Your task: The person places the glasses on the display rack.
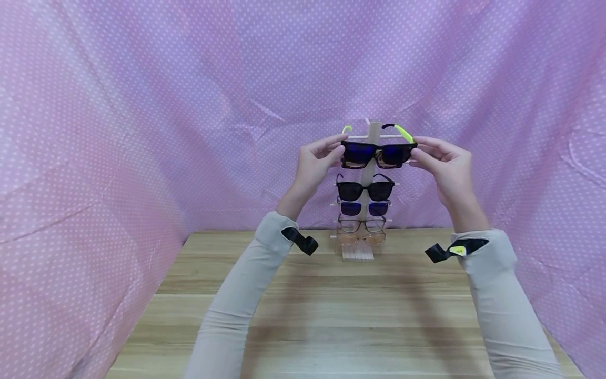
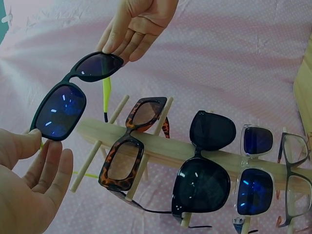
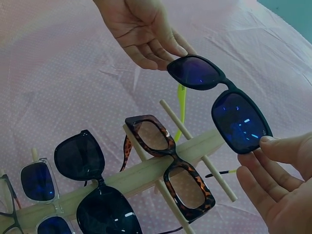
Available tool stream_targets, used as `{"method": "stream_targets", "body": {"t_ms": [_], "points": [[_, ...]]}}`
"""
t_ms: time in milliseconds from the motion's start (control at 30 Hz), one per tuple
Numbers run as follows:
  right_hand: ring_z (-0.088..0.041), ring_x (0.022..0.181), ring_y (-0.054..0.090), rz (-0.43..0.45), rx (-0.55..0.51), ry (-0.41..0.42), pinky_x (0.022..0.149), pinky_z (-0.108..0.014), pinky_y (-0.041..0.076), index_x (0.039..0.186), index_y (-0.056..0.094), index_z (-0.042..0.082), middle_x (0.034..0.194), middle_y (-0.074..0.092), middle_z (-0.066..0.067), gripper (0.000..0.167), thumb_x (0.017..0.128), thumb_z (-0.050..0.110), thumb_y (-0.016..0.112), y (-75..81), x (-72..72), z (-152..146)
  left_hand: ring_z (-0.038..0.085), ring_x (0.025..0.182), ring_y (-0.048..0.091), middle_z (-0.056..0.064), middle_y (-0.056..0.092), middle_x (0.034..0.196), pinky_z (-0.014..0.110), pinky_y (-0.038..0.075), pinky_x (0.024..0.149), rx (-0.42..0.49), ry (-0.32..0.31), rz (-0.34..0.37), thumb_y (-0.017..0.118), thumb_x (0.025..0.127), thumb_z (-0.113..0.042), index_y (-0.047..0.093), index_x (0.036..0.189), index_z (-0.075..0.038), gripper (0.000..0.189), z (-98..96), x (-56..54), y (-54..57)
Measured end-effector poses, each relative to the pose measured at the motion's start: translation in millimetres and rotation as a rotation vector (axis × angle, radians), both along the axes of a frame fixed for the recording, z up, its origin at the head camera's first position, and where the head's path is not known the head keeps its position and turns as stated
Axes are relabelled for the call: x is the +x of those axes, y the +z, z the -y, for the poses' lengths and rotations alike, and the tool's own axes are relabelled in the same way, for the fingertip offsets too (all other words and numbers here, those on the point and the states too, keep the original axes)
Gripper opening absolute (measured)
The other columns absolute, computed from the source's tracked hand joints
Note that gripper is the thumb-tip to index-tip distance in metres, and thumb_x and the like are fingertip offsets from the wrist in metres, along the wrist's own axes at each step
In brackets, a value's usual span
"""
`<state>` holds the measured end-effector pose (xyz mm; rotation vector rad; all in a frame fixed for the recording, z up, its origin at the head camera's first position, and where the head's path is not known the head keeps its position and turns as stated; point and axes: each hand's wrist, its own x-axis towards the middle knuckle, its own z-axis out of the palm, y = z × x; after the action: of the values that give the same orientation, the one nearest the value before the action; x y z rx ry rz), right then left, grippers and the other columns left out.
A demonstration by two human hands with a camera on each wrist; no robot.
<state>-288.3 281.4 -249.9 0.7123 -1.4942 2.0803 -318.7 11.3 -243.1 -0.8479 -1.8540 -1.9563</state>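
Black sunglasses [image 1: 361, 152] with dark blue lenses and neon yellow temples are held level between both hands near the top of a wooden display rack [image 1: 374, 131]. My left hand [image 1: 314, 163] pinches one end of the frame between thumb and fingers. At the other end, my right hand [image 1: 447, 163] grips the hinge corner the same way. Their temples point back toward the rack's top peg [image 2: 119, 108]. Just below, tortoiseshell glasses [image 3: 187, 187] sit on the rack, mostly hidden behind the held pair in the head view.
Lower on the rack hang black sunglasses [image 1: 350, 191], clear-framed blue-lensed sunglasses [image 1: 351, 209], dark-rimmed glasses [image 1: 350, 226] and orange-tinted glasses [image 1: 349, 239]. The rack's base [image 1: 358, 253] stands near the back of the wood-grain table [image 1: 331, 326]. A pink dotted curtain [image 1: 236, 79] surrounds it.
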Motion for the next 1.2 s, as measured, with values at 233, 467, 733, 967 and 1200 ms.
{"method": "stream_targets", "body": {"t_ms": [233, 467, 733, 967, 1200], "points": [[-0.017, 0.074, 0.076, 0.001, -0.042, -0.046, 0.071, -0.029, 0.063, 0.109, 0.073, -0.012, 0.086, 0.079, -0.009, 0.023, 0.087, -0.018, 0.068, -0.9, -6.8, 5, 0.009, 0.087, 0.072, 0.024, 0.072, 0.118, 0.054, 0.059, 0.091, 0.05, 0.026, 0.035, 0.068, 0.097, -0.003, 0.069, 0.126, 0.001, 0.03, -5.2, -5.4, -1.3], [-0.016, 0.07, 0.075, 0.02, -0.057, -0.083, 0.068, -0.027, 0.063, 0.107, 0.075, -0.01, 0.084, 0.079, -0.008, 0.022, 0.086, -0.016, 0.071, -0.2, -11.5, 10, 0.009, 0.086, 0.071, 0.023, 0.072, 0.12, 0.051, 0.06, 0.091, 0.096, 0.04, 0.058, 0.069, 0.096, -0.002, 0.07, 0.125, 0.001, 0.03, -6.6, -10.2, -3.2], [-0.015, 0.069, 0.075, 0.051, -0.069, -0.121, 0.068, -0.026, 0.063, 0.108, 0.074, -0.01, 0.083, 0.079, -0.007, 0.023, 0.085, -0.013, 0.073, 1.4, -18.1, 11, 0.013, 0.093, 0.072, 0.017, 0.072, 0.126, 0.038, 0.063, 0.085, 0.075, 0.067, 0.077, 0.071, 0.093, -0.001, 0.07, 0.126, -0.002, 0.033, -7.7, -15.7, -3.7], [-0.012, 0.072, 0.076, 0.064, -0.095, -0.186, 0.068, -0.024, 0.063, 0.104, 0.077, -0.006, 0.082, 0.079, -0.005, 0.022, 0.084, -0.015, 0.073, 4.4, -29.3, 14, 0.021, 0.103, 0.072, 0.017, 0.071, 0.127, 0.037, 0.063, 0.085, 0.071, 0.085, 0.07, 0.071, 0.093, 0.001, 0.069, 0.127, -0.001, 0.034, -11.1, -23.2, -3.0], [-0.012, 0.07, 0.075, 0.08, -0.112, -0.207, 0.066, -0.023, 0.062, 0.102, 0.077, -0.006, 0.08, 0.079, -0.004, 0.022, 0.084, -0.016, 0.072, 5.6, -38.5, 15, 0.02, 0.1, 0.073, 0.019, 0.071, 0.125, 0.041, 0.063, 0.086, 0.067, 0.093, 0.079, 0.071, 0.093, 0.003, 0.07, 0.126, 0.0, 0.033, -13.3, -29.5, -3.2]]}}
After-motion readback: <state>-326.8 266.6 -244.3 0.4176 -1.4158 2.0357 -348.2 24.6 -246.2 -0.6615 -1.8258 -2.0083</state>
